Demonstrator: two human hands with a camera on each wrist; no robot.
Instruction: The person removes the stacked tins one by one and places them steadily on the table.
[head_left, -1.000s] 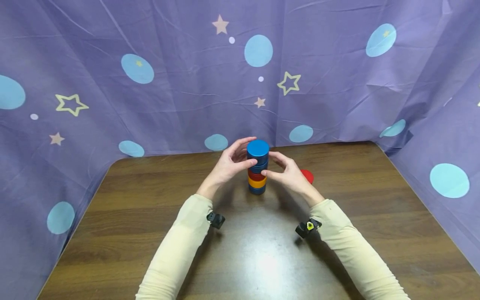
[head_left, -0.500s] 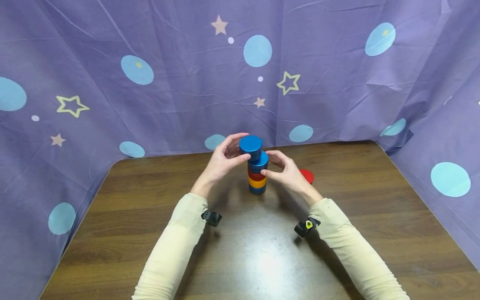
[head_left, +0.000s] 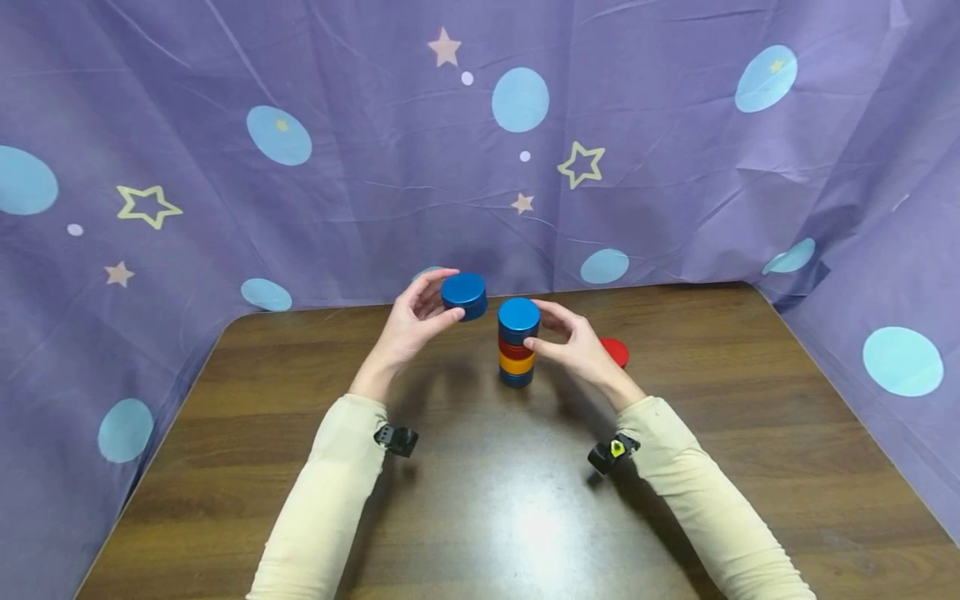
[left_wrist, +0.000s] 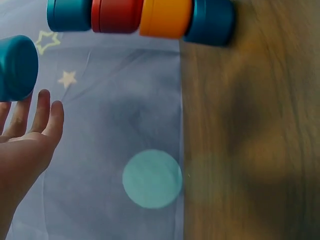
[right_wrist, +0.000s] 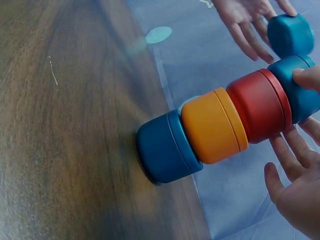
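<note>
My left hand (head_left: 405, 329) grips a blue round lidded tin (head_left: 464, 296) between thumb and fingers, in the air left of a stack of tins. In the right wrist view that stack runs from a blue bottom tin (right_wrist: 167, 147) through an orange tin (right_wrist: 215, 125) and a red tin (right_wrist: 259, 106) to a blue top tin (head_left: 519, 317). Around the blue top tin, the thumb and fingers of my right hand (head_left: 573, 343) hold it from the right. The held tin (left_wrist: 19, 67) is cut off by the edge of the left wrist view, apart from the stack.
Behind my right hand lies a round red object (head_left: 615, 352), partly covered by the hand. The wooden table (head_left: 300, 433) ends at the back against a purple curtain (head_left: 360, 167) with stars and dots.
My left hand has lifted the blue tin off the top of the stack and carried it left. My right hand has stayed at the stack, which stands where it was.
</note>
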